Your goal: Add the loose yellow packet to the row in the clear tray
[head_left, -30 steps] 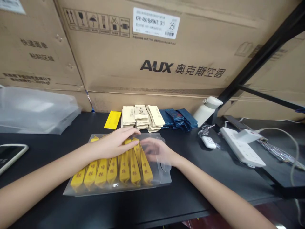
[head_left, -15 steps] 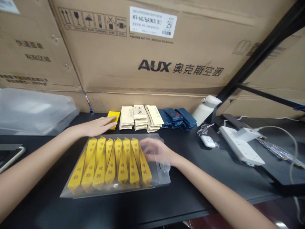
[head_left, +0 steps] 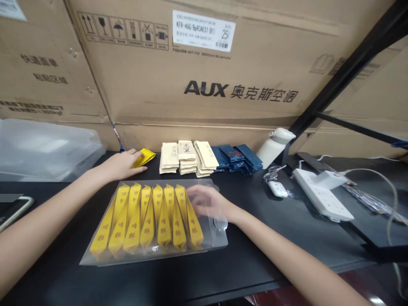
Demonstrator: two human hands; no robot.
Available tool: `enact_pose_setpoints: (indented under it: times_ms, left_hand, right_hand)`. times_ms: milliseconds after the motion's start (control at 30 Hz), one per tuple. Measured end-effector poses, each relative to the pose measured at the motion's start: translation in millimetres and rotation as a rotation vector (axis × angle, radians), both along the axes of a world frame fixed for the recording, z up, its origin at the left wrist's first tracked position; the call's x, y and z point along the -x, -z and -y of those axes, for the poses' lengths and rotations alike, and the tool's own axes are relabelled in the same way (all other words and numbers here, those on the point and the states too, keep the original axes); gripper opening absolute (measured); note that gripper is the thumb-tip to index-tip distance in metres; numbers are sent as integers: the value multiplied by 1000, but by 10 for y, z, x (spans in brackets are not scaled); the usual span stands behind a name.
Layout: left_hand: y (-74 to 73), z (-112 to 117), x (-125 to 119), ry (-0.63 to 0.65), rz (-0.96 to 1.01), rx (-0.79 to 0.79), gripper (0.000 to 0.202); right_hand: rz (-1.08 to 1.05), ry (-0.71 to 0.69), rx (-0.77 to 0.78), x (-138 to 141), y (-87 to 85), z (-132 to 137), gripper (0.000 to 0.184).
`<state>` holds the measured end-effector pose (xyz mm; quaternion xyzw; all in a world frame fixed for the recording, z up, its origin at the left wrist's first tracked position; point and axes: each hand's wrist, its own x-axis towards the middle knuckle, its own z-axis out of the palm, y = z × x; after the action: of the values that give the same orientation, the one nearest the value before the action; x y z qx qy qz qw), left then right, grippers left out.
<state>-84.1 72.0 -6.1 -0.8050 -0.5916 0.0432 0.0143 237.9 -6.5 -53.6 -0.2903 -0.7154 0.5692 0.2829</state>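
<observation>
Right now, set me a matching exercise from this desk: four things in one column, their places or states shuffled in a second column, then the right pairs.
Column one
1. left hand
2. right hand
3. white bottle
4. blue packets

Column two
a. tilted beside the black frame
b. gripping the loose yellow packet
c. stacked right of the beige packets
d. fingers seen through the clear pouch

Pairs: 1-b, 2-d, 3-a, 4-c.

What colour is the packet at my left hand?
Yellow: the packet, seen best in the head view.
</observation>
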Motion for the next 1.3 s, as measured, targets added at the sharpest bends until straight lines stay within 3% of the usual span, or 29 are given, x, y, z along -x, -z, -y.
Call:
enact_pose_setpoints:
  times_ms: [167, 267, 500, 667, 933, 1133, 1300]
  left_hand:
    - [78, -79, 116, -47, 50, 5, 65]
    - [51, -90, 170, -32, 105, -31, 64]
    - [-363, 163, 5, 14, 302, -273, 56]
    - [-558, 449, -332, 104, 587, -135, 43]
    - [-375, 755, -732, 398, 632, 85, 37]
    - [-197, 737, -805, 419, 704, 78, 38]
    - [-160, 726, -797, 406, 736, 68, 40]
  right_hand:
    - [-8, -4, -1, -1, 3, -3, 39]
    - [-15, -6, 4, 2, -3, 1, 38]
    - [-15, 6, 7, 11, -17, 13, 38]
    - [-16, 6, 1, 6, 15, -1, 37]
    - [-18, 22, 19, 23, 21, -9, 36]
    - [8, 35, 13, 19, 54, -24, 33]
    - [-19, 38, 43, 20, 50, -27, 38]
